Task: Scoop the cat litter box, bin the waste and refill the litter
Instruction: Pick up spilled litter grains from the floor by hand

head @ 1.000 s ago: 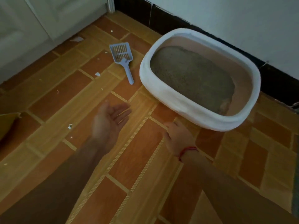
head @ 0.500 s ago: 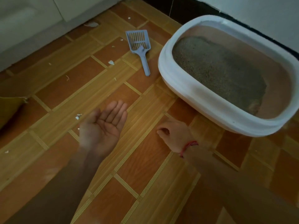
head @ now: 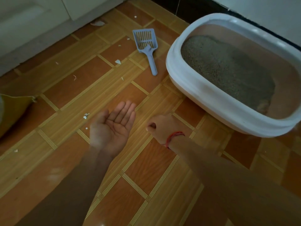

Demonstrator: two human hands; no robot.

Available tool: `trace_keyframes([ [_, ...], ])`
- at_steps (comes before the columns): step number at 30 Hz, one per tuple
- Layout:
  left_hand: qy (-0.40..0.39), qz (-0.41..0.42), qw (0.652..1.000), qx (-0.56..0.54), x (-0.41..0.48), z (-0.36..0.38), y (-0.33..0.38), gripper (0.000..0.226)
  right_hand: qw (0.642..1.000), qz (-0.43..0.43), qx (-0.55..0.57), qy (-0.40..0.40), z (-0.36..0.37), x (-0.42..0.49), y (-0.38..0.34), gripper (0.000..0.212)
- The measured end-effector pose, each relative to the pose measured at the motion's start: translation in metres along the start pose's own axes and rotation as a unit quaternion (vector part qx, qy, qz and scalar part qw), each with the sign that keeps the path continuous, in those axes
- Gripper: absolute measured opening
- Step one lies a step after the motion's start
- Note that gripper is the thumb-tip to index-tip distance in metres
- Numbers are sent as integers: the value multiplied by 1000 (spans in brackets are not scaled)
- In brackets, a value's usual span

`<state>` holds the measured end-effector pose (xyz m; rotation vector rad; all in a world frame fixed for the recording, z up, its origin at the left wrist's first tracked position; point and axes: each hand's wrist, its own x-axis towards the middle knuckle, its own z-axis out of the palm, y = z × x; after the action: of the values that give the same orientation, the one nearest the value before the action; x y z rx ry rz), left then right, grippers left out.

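Observation:
A white oval litter box (head: 193,88) stands on the tiled floor at the right, filled with grey litter (head: 228,69). A dark clump (head: 263,106) lies at its near right end. A blue slotted scoop (head: 147,46) lies flat on the floor just left of the box, handle toward me. My left hand (head: 112,128) hovers palm up with straight fingers, empty, well short of the scoop. My right hand (head: 161,126), with a red thread on the wrist, is curled into a loose fist near the box's front wall and holds nothing visible.
A yellow-green bag corner (head: 14,110) juts in at the left edge. White scraps (head: 118,61) are scattered over the tiles. Pale cabinet fronts (head: 32,22) run along the top left. A wall with a dark skirting (head: 187,7) stands behind the box.
The view has swung left, so the box and scoop sit further right in frame. Both hands stay low in front of me, left palm up, right fist curled.

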<state>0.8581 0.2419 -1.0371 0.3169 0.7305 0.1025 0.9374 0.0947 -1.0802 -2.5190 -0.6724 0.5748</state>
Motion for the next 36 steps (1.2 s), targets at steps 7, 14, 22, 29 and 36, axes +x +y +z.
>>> trace_keyframes([
  [7, 2, 2, 1000, -21, -9, -7, 10, 52, 999, 18, -45, -13, 2, 1, -9, 22],
  [14, 4, 0, 1000, -17, -14, -14, 17, 51, 999, 42, -4, -3, 4, -3, -11, 23],
  [22, 0, -25, 1000, -7, -9, -12, -7, 51, 985, -12, 166, 48, -21, -32, -49, 19],
  [29, -32, -69, 996, 45, -4, 2, -30, 65, 983, -50, 177, 17, -16, -51, -58, 15],
  [36, -28, -51, 998, -7, 5, -9, -24, 64, 978, 28, 178, 106, -20, -47, -14, 18],
])
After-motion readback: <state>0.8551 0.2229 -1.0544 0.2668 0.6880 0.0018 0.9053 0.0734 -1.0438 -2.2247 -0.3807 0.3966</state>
